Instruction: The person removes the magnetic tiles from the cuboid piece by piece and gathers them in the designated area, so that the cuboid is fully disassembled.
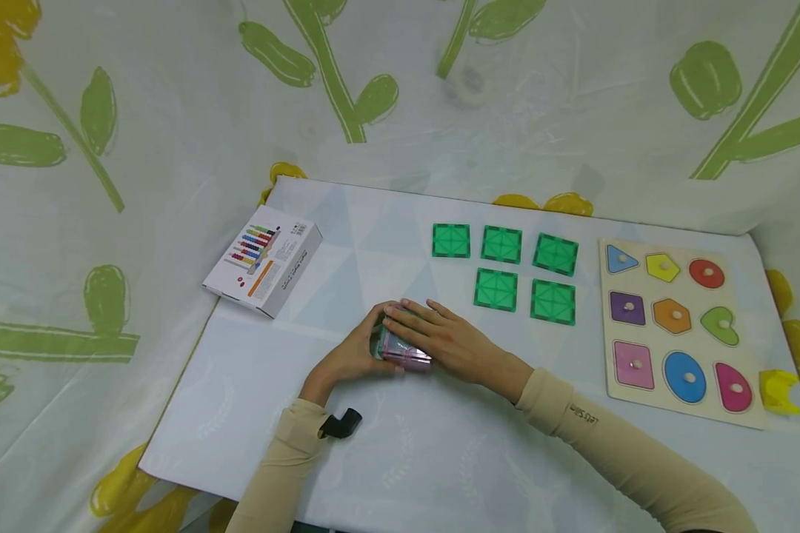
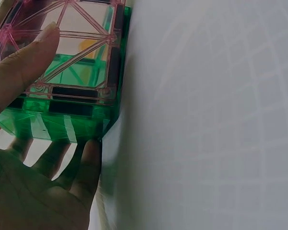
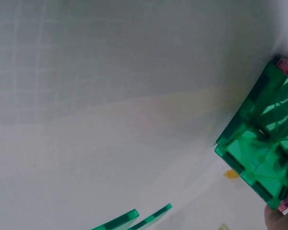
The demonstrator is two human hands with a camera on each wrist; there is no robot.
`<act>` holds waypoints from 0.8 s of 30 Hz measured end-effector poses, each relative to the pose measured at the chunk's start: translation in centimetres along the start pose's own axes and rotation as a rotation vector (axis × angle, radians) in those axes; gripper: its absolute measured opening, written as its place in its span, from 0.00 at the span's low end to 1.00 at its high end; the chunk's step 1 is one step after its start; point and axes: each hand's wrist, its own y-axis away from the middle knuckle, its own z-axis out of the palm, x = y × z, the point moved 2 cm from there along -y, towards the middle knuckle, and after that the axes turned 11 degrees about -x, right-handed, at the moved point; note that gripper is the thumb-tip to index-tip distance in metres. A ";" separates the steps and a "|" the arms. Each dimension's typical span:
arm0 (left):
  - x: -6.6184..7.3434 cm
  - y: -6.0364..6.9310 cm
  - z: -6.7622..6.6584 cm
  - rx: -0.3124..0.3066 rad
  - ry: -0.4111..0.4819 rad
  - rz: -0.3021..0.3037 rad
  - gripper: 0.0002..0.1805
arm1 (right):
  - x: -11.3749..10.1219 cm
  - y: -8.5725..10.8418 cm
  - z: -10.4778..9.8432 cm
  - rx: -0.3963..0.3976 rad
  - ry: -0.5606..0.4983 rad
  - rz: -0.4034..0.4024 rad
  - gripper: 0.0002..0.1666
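Note:
A small box shape of see-through magnetic tiles [image 1: 407, 354], pink and green, stands on the table between both hands. My left hand [image 1: 350, 355] grips it from the left; in the left wrist view the thumb [image 2: 36, 55] lies over the pink tile [image 2: 81, 45] and the other fingers touch the green side [image 2: 53, 122]. Across its top my right hand [image 1: 456, 344] rests with fairly straight fingers; its thumb is hidden in the head view. In the right wrist view a green tile face [image 3: 259, 153] shows at the right edge.
Several loose green magnetic tiles [image 1: 496, 289] lie behind the right hand. A wooden shape puzzle board [image 1: 680, 348] is at the right, beside a yellow piece [image 1: 780, 392]. An abacus box [image 1: 263, 259] sits at the back left edge.

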 end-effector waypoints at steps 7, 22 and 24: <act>0.0 -0.1 -0.1 0.001 -0.007 -0.007 0.60 | 0.1 0.1 -0.2 -0.006 -0.089 -0.005 0.39; 0.1 0.0 0.0 -0.003 0.013 -0.011 0.58 | 0.3 0.1 -0.8 -0.024 -0.282 -0.003 0.38; 0.2 0.0 0.0 -0.004 0.015 -0.010 0.58 | 0.3 0.1 -0.9 -0.016 -0.303 0.000 0.38</act>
